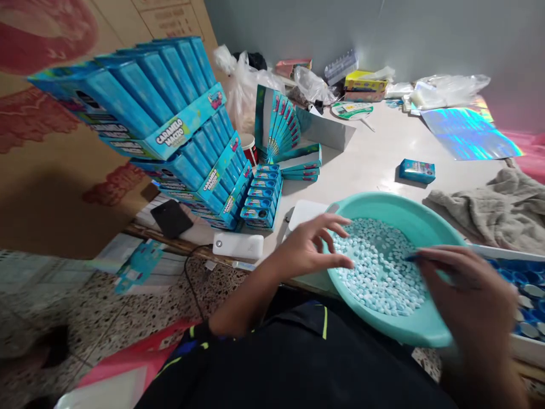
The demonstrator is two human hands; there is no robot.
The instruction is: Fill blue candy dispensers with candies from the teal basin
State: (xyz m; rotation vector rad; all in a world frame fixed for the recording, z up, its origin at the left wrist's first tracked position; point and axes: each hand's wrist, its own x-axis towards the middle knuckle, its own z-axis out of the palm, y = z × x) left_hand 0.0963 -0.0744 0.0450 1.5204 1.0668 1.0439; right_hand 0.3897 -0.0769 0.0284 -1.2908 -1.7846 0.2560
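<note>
A wide turquoise basin (415, 216) at the table's front edge holds a layer of small pale blue and white candies (378, 272). Over the basin's left rim, my left hand (309, 247) is open, its fingers curved and thumb apart, with nothing in it. My right hand (464, 284) is above the basin's right side, slightly blurred. Its fingertips pinch a small dark blue piece (411, 258), mostly covered by the fingers. Right of that hand, a white tray (522, 254) contains blue pieces, some with white round parts showing.
Stacked blue candy boxes (170, 130) rise at left, near a white power bank (238, 245) with a cable. A small blue box (417, 171) lies behind the basin, a grey cloth (498, 204) to its right. Plastic bags (451, 91) and a holographic sheet (470, 133) lie farther back.
</note>
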